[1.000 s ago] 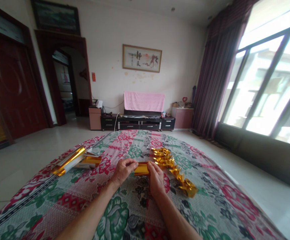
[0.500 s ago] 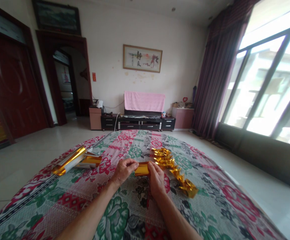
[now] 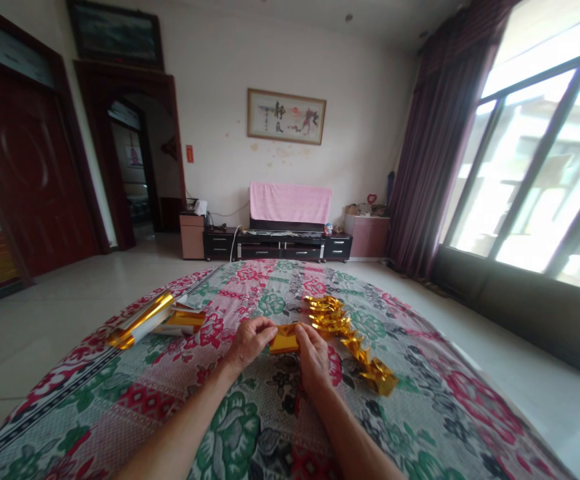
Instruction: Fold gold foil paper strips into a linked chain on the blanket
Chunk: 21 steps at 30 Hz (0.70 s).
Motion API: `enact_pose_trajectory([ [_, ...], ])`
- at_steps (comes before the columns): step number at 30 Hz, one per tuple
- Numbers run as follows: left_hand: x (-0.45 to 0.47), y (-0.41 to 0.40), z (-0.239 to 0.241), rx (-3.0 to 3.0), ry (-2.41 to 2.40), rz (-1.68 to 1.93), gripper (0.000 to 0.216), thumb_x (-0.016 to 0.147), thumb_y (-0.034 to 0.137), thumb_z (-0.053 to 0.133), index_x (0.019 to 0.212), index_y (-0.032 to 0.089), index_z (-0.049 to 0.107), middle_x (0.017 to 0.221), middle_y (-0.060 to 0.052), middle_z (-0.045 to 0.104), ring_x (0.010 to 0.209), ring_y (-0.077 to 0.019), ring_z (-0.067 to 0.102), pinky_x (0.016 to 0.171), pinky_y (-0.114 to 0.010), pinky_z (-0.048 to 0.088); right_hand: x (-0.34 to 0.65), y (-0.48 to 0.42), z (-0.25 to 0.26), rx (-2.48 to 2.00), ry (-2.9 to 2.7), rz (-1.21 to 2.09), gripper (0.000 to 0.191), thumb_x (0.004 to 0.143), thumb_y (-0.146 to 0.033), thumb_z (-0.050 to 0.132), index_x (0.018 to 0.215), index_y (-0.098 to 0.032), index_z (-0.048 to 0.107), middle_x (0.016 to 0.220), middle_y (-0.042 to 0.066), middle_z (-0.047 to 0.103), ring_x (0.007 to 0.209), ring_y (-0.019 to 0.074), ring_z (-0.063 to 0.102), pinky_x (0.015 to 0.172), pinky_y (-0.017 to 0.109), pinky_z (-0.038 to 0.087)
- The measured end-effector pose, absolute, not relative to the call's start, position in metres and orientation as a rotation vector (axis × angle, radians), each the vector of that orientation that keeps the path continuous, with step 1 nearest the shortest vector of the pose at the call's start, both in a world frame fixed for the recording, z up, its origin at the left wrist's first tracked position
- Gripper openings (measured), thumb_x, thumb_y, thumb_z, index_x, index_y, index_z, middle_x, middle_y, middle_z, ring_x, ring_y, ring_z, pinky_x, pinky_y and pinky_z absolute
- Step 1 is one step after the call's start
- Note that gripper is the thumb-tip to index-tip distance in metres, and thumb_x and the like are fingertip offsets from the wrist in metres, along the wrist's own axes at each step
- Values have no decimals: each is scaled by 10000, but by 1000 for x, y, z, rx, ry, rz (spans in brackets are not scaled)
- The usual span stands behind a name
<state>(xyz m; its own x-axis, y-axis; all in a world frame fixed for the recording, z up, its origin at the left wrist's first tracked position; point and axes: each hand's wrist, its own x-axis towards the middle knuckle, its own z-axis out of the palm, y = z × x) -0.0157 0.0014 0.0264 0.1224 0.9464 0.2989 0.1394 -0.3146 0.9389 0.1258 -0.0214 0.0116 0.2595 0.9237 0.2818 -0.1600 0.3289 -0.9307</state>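
A small piece of gold foil paper sits between my two hands over a floral cloth. My left hand pinches its left end with curled fingers. My right hand grips its right end, fingers closed over the foil. Just right of my right hand a row of folded gold foil pieces runs from the middle of the cloth toward the right.
A stack of flat gold foil sheets lies on the cloth at the left. Beyond the cloth are tiled floor, a dark TV cabinet with a pink cover, a doorway on the left and large windows on the right.
The foil piece between my hands looks shorter and more folded than a second ago. Both hands have stayed almost in place.
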Motion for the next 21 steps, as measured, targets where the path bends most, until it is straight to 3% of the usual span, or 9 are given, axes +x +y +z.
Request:
enact_pose_trajectory([
  [8, -16, 2, 28, 1567, 1035, 1241, 313, 641, 304, 599, 887, 117, 654, 665, -21, 636, 582, -134, 560, 576, -233, 437, 125, -25, 16, -997, -1118, 802, 346, 707, -474, 561, 746, -146, 662, 627, 5, 585, 594, 132, 487, 557, 216, 396],
  [21, -15, -4, 36, 1686, 1068, 1208, 192, 625, 283, 599, 730, 132, 651, 611, -10, 618, 555, -128, 537, 542, -220, 406, 122, -33, 24, -1005, -1181, 697, 281, 707, -410, 577, 755, -153, 679, 694, 22, 637, 667, 157, 534, 616, 231, 415],
])
